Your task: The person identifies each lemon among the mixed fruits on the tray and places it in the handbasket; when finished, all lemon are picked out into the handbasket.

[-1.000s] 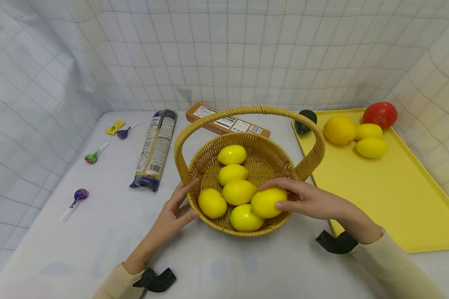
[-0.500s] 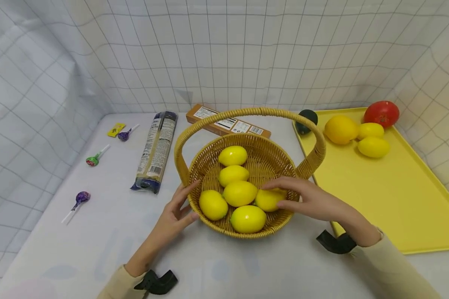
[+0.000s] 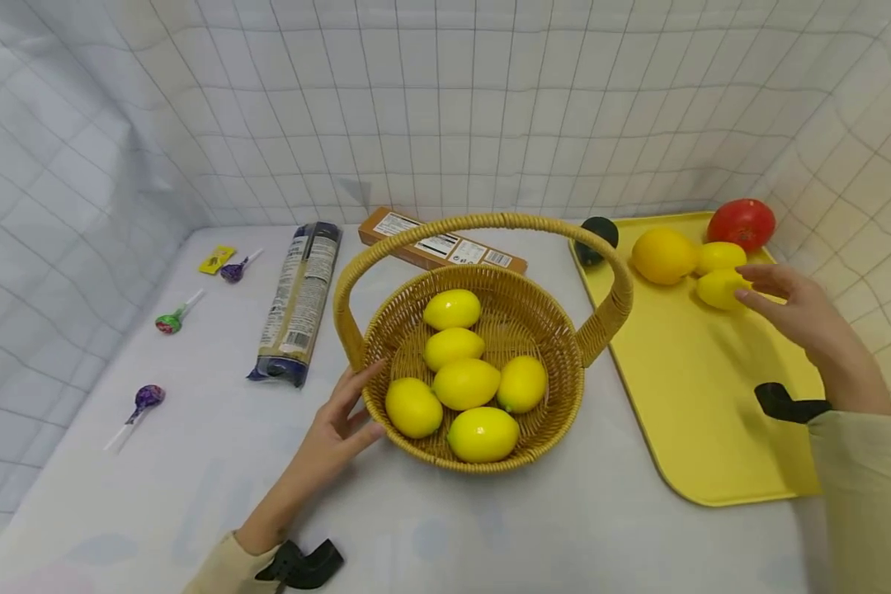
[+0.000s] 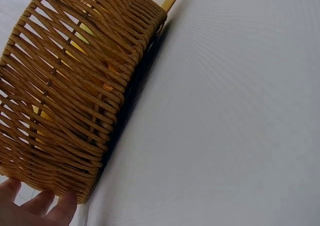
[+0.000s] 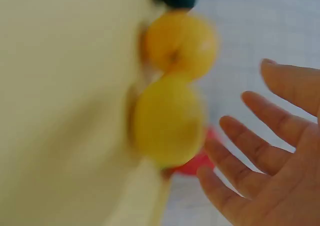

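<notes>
A wicker basket (image 3: 564,388) with a hoop handle stands mid-table and holds several yellow lemons (image 3: 466,384). My left hand (image 3: 337,421) rests with straight fingers against the basket's left wall; the left wrist view shows its fingertips (image 4: 35,206) at the base of the weave (image 4: 65,101). My right hand (image 3: 794,305) hovers open, fingers spread, over the yellow tray (image 3: 690,396), its fingertips right next to a lemon (image 3: 716,289). In the blurred right wrist view the open right hand (image 5: 260,151) is just beside that lemon (image 5: 167,118) and holds nothing.
On the tray's far end lie another lemon (image 3: 716,257), an orange-yellow fruit (image 3: 662,256), a tomato (image 3: 741,223) and a dark avocado (image 3: 596,239). A pasta packet (image 3: 300,297), a brown box (image 3: 441,243) and lollipops (image 3: 144,400) lie left and behind. Checked fabric walls enclose the table.
My right hand set a lemon down in the basket, let go of it and swung right to the tray's far end. The left hand stayed on the basket.
</notes>
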`<action>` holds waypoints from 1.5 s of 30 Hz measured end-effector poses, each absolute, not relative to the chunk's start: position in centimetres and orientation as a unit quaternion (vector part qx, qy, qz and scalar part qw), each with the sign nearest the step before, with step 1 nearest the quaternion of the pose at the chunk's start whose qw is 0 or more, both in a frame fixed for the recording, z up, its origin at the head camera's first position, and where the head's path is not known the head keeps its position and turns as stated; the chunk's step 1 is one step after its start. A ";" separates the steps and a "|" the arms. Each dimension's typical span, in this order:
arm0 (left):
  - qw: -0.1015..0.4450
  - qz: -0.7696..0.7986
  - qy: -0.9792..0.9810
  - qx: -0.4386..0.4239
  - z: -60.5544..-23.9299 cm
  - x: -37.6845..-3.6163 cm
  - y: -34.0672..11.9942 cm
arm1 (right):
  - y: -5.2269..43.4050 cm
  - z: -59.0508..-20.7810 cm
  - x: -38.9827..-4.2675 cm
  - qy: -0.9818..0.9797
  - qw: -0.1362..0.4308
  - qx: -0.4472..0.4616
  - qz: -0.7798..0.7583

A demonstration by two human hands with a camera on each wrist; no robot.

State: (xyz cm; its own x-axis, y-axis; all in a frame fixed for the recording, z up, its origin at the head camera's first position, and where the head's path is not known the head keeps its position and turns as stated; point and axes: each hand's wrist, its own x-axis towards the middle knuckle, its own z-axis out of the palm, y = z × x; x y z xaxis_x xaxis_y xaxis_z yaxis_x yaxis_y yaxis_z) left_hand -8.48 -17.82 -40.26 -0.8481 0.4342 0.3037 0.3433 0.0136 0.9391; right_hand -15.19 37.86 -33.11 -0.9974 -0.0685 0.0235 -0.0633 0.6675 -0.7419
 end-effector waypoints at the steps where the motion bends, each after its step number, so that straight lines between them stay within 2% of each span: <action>1: 0.036 0.648 0.709 0.275 -40.4 -8.5 -17.8 | 38.6 -33.6 -15.8 0.921 0.013 -0.018 -0.390; 4: 0.037 0.651 0.705 0.280 -40.6 -8.5 -17.7 | 39.7 -34.9 -16.9 0.932 0.030 -0.023 -0.360; 8: 0.041 0.653 0.703 0.279 -40.8 -8.1 -17.7 | 39.7 -36.0 -17.6 0.938 0.012 -0.064 -0.341; 11: 0.044 0.652 0.706 0.273 -41.0 -7.8 -17.8 | 39.4 -36.6 -17.7 0.932 0.037 -0.059 -0.357; 15: 0.050 0.647 0.715 0.261 -41.1 -7.7 -17.8 | 39.1 -36.9 -17.2 0.924 0.069 -0.029 -0.374; 20: 0.052 0.646 0.717 0.257 -40.9 -7.9 -17.8 | 39.0 -37.4 -15.4 0.921 0.046 -0.046 -0.384; 25: 0.043 0.640 0.720 0.265 -40.6 -8.2 -17.9 | 39.1 -37.4 -13.2 0.900 0.050 -0.070 -0.427; 29: 0.036 0.637 0.726 0.257 -40.2 -8.5 -18.1 | 38.5 -37.4 -13.3 0.894 0.058 -0.114 -0.430; 34: 0.039 0.638 0.725 0.256 -40.4 -8.7 -18.1 | 37.5 -37.9 -13.8 0.861 0.107 -0.132 -0.479; 37: 0.041 0.639 0.722 0.261 -40.6 -8.8 -17.9 | 36.9 -38.2 -13.2 0.841 0.102 -0.142 -0.513; 40: 0.039 0.641 0.719 0.265 -40.7 -8.8 -17.8 | 35.8 -37.9 -12.1 0.808 0.106 -0.183 -0.550; 43: 0.035 0.645 0.715 0.269 -40.7 -8.6 -17.8 | 33.5 -37.5 -11.1 0.739 0.134 -0.282 -0.596; 45: 0.032 0.647 0.713 0.269 -40.7 -8.5 -17.8 | 31.2 -37.1 -10.8 0.676 0.173 -0.362 -0.619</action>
State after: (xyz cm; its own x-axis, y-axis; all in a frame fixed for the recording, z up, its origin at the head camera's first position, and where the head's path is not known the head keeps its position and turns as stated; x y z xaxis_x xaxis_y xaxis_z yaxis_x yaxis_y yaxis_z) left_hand -8.49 -17.82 -40.70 -0.8529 0.4253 0.3027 0.3424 0.0182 0.9394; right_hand -10.77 31.17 -37.06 -0.6784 -0.7026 0.2147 -0.2756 -0.0275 -0.9609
